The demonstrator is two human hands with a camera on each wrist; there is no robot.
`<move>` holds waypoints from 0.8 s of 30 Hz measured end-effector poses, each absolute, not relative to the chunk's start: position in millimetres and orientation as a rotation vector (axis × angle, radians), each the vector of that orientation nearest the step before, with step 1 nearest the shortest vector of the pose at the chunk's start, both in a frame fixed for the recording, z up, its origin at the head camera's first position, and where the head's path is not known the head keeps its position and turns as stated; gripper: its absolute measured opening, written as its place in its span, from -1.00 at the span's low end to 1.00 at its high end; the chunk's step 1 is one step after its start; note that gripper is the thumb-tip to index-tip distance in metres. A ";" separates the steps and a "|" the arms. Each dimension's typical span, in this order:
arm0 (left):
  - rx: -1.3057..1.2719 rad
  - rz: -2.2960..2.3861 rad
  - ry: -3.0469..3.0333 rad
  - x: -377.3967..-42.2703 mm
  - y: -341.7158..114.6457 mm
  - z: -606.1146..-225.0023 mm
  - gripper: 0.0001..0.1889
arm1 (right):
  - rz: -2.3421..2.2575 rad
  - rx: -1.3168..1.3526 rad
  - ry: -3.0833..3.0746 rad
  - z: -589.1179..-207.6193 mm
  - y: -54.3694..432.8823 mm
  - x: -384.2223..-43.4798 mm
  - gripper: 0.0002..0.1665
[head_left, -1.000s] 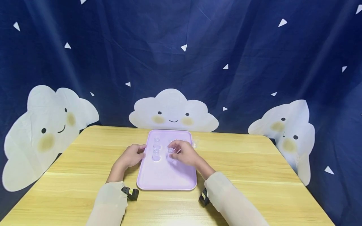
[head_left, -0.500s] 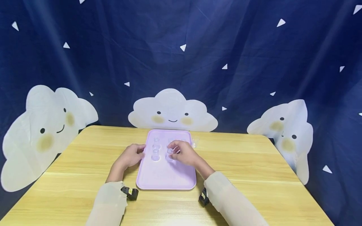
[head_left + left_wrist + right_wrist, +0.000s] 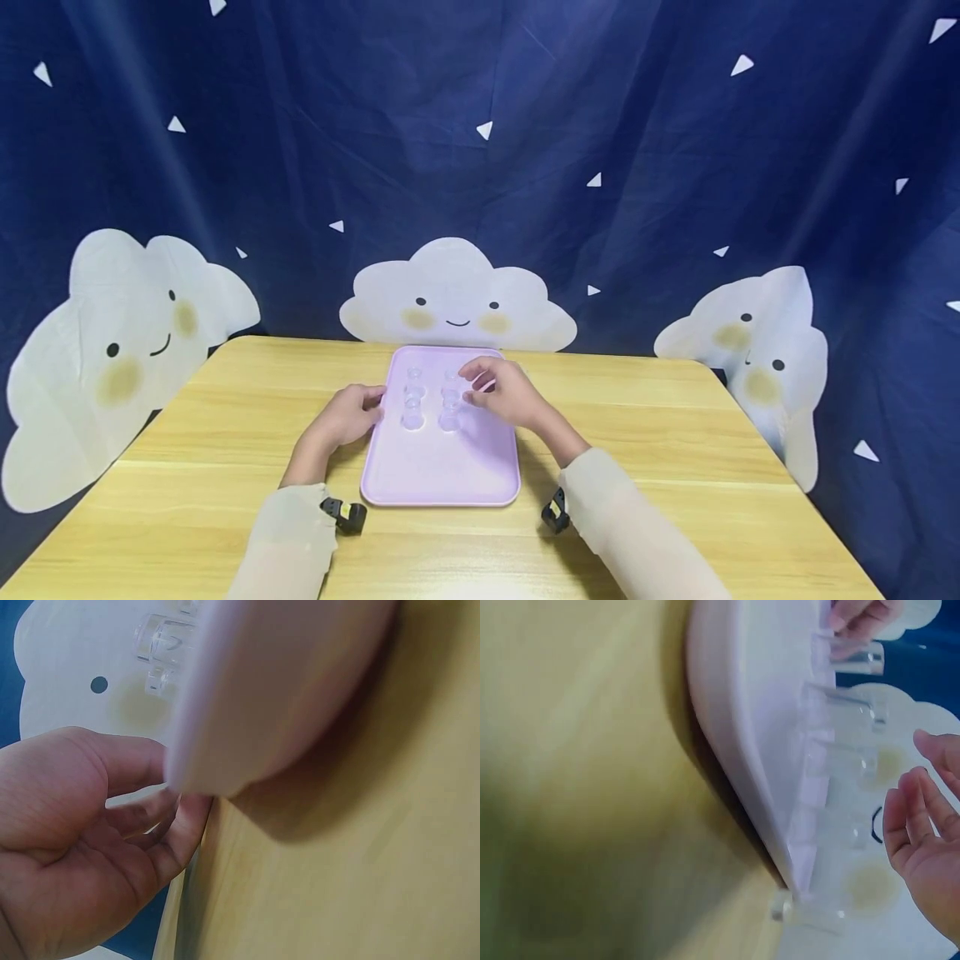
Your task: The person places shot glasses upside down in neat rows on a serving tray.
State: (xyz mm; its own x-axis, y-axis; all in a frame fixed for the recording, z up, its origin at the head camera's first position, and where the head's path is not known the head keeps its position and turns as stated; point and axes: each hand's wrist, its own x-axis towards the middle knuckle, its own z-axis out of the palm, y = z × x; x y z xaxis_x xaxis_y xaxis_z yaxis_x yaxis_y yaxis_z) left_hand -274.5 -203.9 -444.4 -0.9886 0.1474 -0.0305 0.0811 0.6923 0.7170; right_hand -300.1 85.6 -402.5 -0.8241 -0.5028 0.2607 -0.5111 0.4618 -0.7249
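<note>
Small clear cylindrical containers (image 3: 448, 419) stand in two columns on a lilac tray (image 3: 442, 475). The left column (image 3: 412, 417) is nearer my left hand (image 3: 351, 414), which grips the tray's left rim between thumb and fingers. From the left wrist view, the fingers (image 3: 187, 829) reach partly behind the tray's edge. My right hand (image 3: 510, 396) hovers over the tray's right half, just right of the second column. Seen in the right wrist view, its fingers (image 3: 896, 817) are loosely bent with nothing between them, apart from the containers.
Another clear container (image 3: 810, 911) lies past the tray's edge in the right wrist view; the right hand covers that spot in the head view. The wooden table (image 3: 637, 450) ends at a dark blue curtain (image 3: 637, 108) with cloud prints.
My right hand has let go of the near container in the right column and moved up and to the right. That container stands on the tray. The left hand stays on the rim.
</note>
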 end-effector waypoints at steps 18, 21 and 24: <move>0.198 1.178 2.816 -274.5 -204.7 -446.9 -0.53 | 1.296 0.770 -2.639 -387.5 136.3 -320.1 -0.72; 0.199 1.175 2.821 -274.9 -205.1 -447.1 -0.53 | 1.292 0.732 -2.639 -388.3 142.1 -323.9 -0.72; 0.203 1.171 2.823 -275.0 -205.3 -447.1 -0.53 | 1.274 0.692 -2.644 -390.6 147.0 -327.0 -0.71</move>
